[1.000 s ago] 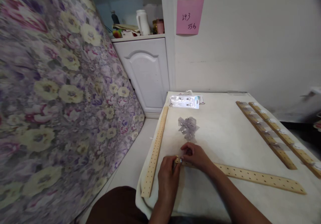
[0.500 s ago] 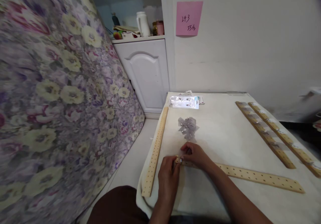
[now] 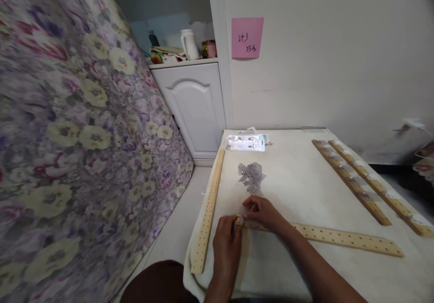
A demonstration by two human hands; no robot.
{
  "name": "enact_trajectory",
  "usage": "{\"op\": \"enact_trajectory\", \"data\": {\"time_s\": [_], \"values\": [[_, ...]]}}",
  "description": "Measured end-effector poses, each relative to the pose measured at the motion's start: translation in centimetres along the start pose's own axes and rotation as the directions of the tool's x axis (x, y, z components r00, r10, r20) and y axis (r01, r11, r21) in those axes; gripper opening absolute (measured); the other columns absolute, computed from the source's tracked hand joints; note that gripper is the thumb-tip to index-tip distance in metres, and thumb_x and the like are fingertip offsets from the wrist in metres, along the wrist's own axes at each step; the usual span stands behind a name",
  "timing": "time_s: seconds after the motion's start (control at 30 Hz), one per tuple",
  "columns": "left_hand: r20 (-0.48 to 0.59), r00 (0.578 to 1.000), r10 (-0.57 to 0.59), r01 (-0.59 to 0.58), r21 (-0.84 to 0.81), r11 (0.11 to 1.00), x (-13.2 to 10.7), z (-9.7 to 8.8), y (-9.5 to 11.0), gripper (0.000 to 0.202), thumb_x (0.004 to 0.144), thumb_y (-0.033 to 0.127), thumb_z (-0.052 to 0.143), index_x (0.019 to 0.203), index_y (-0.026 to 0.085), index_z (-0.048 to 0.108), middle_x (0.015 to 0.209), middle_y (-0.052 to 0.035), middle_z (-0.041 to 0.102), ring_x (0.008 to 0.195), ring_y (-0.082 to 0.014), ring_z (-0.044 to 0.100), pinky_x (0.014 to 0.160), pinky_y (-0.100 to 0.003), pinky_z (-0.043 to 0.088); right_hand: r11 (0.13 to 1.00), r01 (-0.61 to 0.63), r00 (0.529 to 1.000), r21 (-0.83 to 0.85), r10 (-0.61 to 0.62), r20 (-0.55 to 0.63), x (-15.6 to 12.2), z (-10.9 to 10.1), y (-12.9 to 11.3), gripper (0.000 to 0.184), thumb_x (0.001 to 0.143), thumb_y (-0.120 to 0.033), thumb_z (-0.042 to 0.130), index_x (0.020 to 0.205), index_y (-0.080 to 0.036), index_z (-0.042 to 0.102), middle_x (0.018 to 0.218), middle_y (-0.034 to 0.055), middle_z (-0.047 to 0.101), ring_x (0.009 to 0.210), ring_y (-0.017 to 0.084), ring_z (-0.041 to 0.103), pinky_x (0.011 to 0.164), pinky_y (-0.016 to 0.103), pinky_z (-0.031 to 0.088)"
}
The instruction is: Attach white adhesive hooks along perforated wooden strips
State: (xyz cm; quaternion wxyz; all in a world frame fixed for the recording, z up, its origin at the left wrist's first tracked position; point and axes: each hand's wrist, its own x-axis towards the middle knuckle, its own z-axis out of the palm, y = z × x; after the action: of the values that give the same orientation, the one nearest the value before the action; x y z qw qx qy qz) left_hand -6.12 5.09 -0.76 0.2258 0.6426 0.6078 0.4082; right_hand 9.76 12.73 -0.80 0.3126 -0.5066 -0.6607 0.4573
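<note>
A long perforated wooden strip (image 3: pixel 342 238) lies across the near part of the white table (image 3: pixel 305 185). My left hand (image 3: pixel 226 242) is closed against the strip's left end. My right hand (image 3: pixel 264 213) is closed in a pinch over the same end, with a small clear piece under its fingers that I cannot make out. A pile of small clear plastic hooks (image 3: pixel 252 175) lies just beyond my right hand.
A second perforated strip (image 3: pixel 208 212) runs along the table's left edge. Two strips with clear hooks on them (image 3: pixel 359 181) lie at the right. A blister pack (image 3: pixel 246 142) sits at the far edge. A flowered mattress (image 3: pixel 74 131) leans at the left, a white cabinet (image 3: pixel 191 104) behind.
Both hands stay at the strip's left end. The camera has tilted a little, so the whole scene sits slightly lower and to the left.
</note>
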Motion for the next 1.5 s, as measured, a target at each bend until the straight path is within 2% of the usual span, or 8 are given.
{"op": "enact_trajectory", "data": {"time_s": [0.17,0.47,0.7,0.97,1.13,1.23,1.33,1.5], "values": [[0.01,1.0,-0.017,0.017,0.002,1.0,0.0,-0.1,0.2,0.016,0.087,0.026,0.049,0.099,0.022,0.059,0.095,-0.0042,0.061,0.087,-0.0182,0.059,0.076,-0.03,0.048,1.0,0.009,1.0,0.003,-0.009,-0.009,0.0,0.0,0.1,0.027,0.065,-0.022,0.069,0.091,-0.016,0.066,0.078,0.0017,0.064,0.069,0.014,0.057,0.063,0.025,0.043],[0.009,1.0,-0.024,0.024,-0.003,1.0,0.1,-0.1,0.6,0.016,0.089,0.032,0.048,0.097,0.022,0.059,0.094,-0.0038,0.06,0.086,-0.0177,0.059,0.077,-0.03,0.048,0.991,0.006,0.998,-0.132,-0.013,-0.054,0.1,0.5,0.3,0.032,0.06,-0.026,0.074,0.09,-0.017,0.067,0.081,0.0013,0.065,0.067,0.014,0.055,0.061,0.025,0.041],[0.0,1.0,-0.023,0.023,0.009,1.0,0.1,0.0,0.5,0.017,0.089,0.032,0.047,0.095,0.021,0.059,0.092,-0.0045,0.061,0.085,-0.0186,0.06,0.076,-0.031,0.048,0.988,-0.01,0.999,-0.157,0.005,-0.032,0.2,0.5,0.3,0.033,0.059,-0.025,0.074,0.09,-0.018,0.067,0.081,0.0006,0.065,0.068,0.014,0.055,0.063,0.025,0.041],[0.003,1.0,0.001,-0.001,0.029,1.0,0.1,-0.1,0.3,0.017,0.088,0.031,0.048,0.096,0.021,0.06,0.092,-0.0051,0.061,0.086,-0.0194,0.06,0.075,-0.031,0.048,1.0,-0.007,1.0,-0.027,0.007,0.008,0.2,0.1,0.2,0.033,0.059,-0.024,0.075,0.091,-0.017,0.067,0.077,-0.0004,0.063,0.066,0.013,0.054,0.06,0.023,0.041],[0.002,1.0,-0.002,0.002,0.028,1.0,0.2,-0.1,0.1,0.017,0.087,0.03,0.05,0.096,0.021,0.06,0.093,-0.0053,0.062,0.085,-0.0194,0.061,0.075,-0.031,0.048,0.997,-0.029,0.999,0.077,0.028,0.023,0.1,-0.1,-0.3,0.029,0.066,-0.022,0.07,0.093,-0.016,0.065,0.078,0.0006,0.063,0.068,0.013,0.056,0.062,0.024,0.044],[-0.005,1.0,0.003,-0.003,0.022,1.0,0.1,-0.1,0.1,0.017,0.086,0.028,0.051,0.098,0.021,0.06,0.095,-0.0055,0.062,0.087,-0.0192,0.06,0.076,-0.031,0.048,1.0,0.007,0.998,0.018,-0.006,-0.063,-1.0,-1.1,-0.8,0.024,0.072,-0.026,0.064,0.094,-0.016,0.063,0.076,0.0015,0.063,0.068,0.014,0.057,0.063,0.026,0.045],[-0.009,1.0,0.012,-0.012,0.023,1.0,0.1,-0.1,0.1,0.018,0.086,0.028,0.05,0.101,0.02,0.059,0.095,-0.0059,0.062,0.085,-0.019,0.06,0.075,-0.031,0.049,0.993,0.037,0.988,-0.116,-0.054,-0.142,-3.6,-3.5,-0.4,0.026,0.072,-0.03,0.065,0.095,-0.018,0.063,0.082,0.003,0.063,0.073,0.017,0.058,0.067,0.029,0.046],[-0.008,1.0,0.007,-0.006,0.052,0.999,0.1,-0.1,0.0,0.022,0.086,0.029,0.05,0.105,0.019,0.058,0.096,-0.0069,0.061,0.084,-0.0197,0.059,0.075,-0.033,0.049,0.932,0.013,0.988,-0.363,-0.068,-0.137,-9.6,-8.4,2.8,0.035,0.067,-0.028,0.069,0.1,-0.021,0.063,0.105,0.0075,0.06,0.097,0.023,0.056,0.086,0.035,0.044]]}}
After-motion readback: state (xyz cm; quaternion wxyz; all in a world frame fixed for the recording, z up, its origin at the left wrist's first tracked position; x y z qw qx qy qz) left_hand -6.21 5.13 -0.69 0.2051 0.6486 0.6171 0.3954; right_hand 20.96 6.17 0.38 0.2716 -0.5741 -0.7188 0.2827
